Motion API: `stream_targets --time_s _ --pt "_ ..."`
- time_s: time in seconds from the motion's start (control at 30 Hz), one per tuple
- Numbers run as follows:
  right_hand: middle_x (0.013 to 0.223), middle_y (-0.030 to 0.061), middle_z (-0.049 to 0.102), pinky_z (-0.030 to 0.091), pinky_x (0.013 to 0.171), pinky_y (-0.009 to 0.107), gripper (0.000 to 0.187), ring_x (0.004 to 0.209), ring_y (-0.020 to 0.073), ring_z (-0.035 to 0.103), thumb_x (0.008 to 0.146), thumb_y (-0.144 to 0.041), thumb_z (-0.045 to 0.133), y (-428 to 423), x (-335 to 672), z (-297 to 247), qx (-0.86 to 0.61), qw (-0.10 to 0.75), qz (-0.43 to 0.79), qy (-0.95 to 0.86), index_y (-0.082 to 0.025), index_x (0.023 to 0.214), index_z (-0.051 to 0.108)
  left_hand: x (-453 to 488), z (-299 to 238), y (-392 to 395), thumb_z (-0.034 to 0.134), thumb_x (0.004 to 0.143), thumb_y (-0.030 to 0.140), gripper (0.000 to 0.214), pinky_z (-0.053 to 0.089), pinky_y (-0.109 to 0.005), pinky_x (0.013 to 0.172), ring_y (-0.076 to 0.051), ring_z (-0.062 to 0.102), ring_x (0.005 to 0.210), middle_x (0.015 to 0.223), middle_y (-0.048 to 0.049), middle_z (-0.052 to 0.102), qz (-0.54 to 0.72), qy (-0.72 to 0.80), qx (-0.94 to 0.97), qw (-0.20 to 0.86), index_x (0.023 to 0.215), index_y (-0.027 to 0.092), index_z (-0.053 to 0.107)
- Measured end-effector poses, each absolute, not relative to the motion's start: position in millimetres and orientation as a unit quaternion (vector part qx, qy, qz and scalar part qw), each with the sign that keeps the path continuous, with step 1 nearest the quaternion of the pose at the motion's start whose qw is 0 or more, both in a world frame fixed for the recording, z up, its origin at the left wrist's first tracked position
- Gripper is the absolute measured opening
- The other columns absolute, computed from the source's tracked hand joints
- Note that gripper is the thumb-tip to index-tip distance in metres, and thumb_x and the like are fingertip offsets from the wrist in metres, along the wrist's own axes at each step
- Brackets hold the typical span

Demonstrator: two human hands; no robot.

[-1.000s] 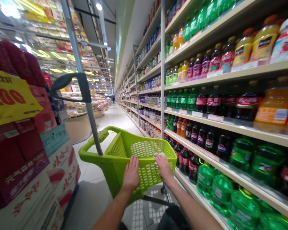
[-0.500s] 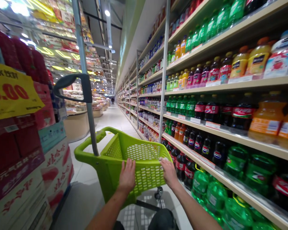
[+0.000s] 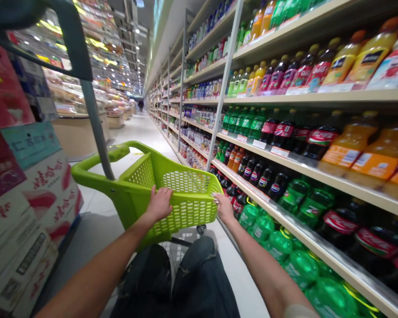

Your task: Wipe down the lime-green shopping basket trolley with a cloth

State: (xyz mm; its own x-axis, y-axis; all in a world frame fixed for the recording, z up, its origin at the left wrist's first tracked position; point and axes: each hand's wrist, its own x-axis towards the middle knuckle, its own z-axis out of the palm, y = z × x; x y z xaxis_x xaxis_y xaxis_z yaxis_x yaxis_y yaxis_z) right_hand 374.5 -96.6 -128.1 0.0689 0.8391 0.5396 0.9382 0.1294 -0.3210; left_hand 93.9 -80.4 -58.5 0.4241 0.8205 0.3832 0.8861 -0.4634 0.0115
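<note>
A lime-green plastic shopping basket on wheels [image 3: 185, 194] stands in the aisle in front of me. My left hand [image 3: 159, 204] is curled over the near rim of the basket, fingers closed on it. My right hand [image 3: 223, 206] grips the near right corner of the basket, with something small and white under its fingers. The basket's grey pull handle [image 3: 86, 92] rises at its left side, up to the top left of the view. My legs in dark jeans [image 3: 182, 282] show below the basket.
Long shelves of soft-drink bottles [image 3: 285, 132] run along the right. Stacked red and white cartons [image 3: 23, 194] stand close on the left. The pale aisle floor [image 3: 142, 128] stretches ahead toward a distant person [image 3: 140, 105]. Round display counters [image 3: 76, 132] sit at the left rear.
Both hands have shifted from the basket's outer wall up onto its rim. The view has dropped lower and nearer the basket, and my knees have come into view.
</note>
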Motion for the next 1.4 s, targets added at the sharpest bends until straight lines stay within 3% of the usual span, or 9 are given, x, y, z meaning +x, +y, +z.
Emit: stream_targets --time_s 0.17,0.33,0.47,0.63,0.87,1.07,1.27,1.4 --pt "0.116 0.0066 0.056 0.031 0.095 0.036 0.044 0.110 0.0176 0.046 0.074 -0.005 0.036 -119 375 -142 -0.686 0.367 -0.124 -0.616 -0.018 0.112 0.056 96 -62 -90 0.047 0.065 0.019 0.041 0.005 -0.052 0.104 -0.024 0.041 0.113 0.115 -0.0112 0.053 -0.179 -0.501 -0.840 0.108 0.105 0.016 0.049" --pt "0.115 0.0080 0.056 0.027 0.100 0.036 0.048 0.115 0.0174 0.042 0.070 -0.001 0.034 -115 345 -146 -0.671 0.399 -0.161 -0.604 -0.014 0.109 0.058 108 -68 -93 0.046 0.065 0.021 0.048 0.002 -0.052 0.105 -0.025 0.032 0.123 0.124 -0.0114 0.048 -0.198 -0.465 -0.856 0.109 0.113 0.015 0.046" --pt "0.122 0.0069 0.051 0.025 0.102 0.036 0.050 0.120 0.0160 0.037 0.071 -0.001 0.034 -121 353 -142 -0.645 0.381 -0.163 -0.643 -0.015 0.115 0.054 118 -70 -90 0.045 0.066 0.021 0.048 0.003 -0.051 0.105 -0.025 0.031 0.124 0.126 -0.0119 0.047 -0.203 -0.455 -0.859 0.116 0.114 0.014 0.046" --pt "0.122 0.0116 0.051 0.030 0.099 0.040 0.045 0.118 0.0194 0.040 0.074 -0.003 0.035 -140 383 -143 -0.739 0.378 -0.146 -0.538 -0.012 0.112 0.056 134 -68 -95 0.045 0.067 0.024 0.050 0.004 -0.052 0.105 -0.026 0.031 0.124 0.126 -0.0127 0.048 -0.195 -0.441 -0.870 0.103 0.115 0.012 0.046" --pt "0.127 0.0083 0.047 0.022 0.104 0.036 0.051 0.123 0.0163 0.032 0.074 -0.001 0.035 -123 335 -136 -0.609 0.373 -0.176 -0.677 -0.013 0.121 0.049 152 -66 -110 0.044 0.069 0.028 0.057 0.001 -0.051 0.105 -0.026 0.021 0.129 0.132 -0.0129 0.040 -0.164 -0.431 -0.881 0.106 0.123 0.010 0.041" --pt "0.125 0.0114 0.048 0.027 0.099 0.043 0.052 0.121 0.0205 0.035 0.071 0.002 0.031 -143 390 -146 -0.721 0.399 -0.167 -0.542 -0.013 0.116 0.054 161 -67 -111 0.045 0.069 0.030 0.062 0.001 -0.047 0.106 -0.024 0.015 0.131 0.137 -0.0119 0.034 -0.129 -0.408 -0.897 0.111 0.127 0.011 0.038" --pt "0.126 0.0078 0.047 0.025 0.103 0.040 0.052 0.124 0.0169 0.031 0.073 -0.001 0.032 -125 347 -149 -0.590 0.426 -0.199 -0.656 -0.015 0.119 0.051 165 -65 -110 0.043 0.069 0.028 0.062 0.004 -0.047 0.107 -0.023 0.017 0.131 0.136 -0.0118 0.035 -0.131 -0.401 -0.899 0.117 0.127 0.009 0.038" --pt "0.127 0.0108 0.046 0.027 0.100 0.042 0.052 0.123 0.0196 0.033 0.072 0.001 0.033 -128 350 -138 -0.652 0.405 -0.159 -0.621 -0.013 0.117 0.052 145 -56 -108 0.041 0.070 0.022 0.060 0.005 -0.048 0.106 -0.024 0.018 0.131 0.138 -0.0116 0.032 -0.149 -0.444 -0.870 0.153 0.128 0.007 0.036"
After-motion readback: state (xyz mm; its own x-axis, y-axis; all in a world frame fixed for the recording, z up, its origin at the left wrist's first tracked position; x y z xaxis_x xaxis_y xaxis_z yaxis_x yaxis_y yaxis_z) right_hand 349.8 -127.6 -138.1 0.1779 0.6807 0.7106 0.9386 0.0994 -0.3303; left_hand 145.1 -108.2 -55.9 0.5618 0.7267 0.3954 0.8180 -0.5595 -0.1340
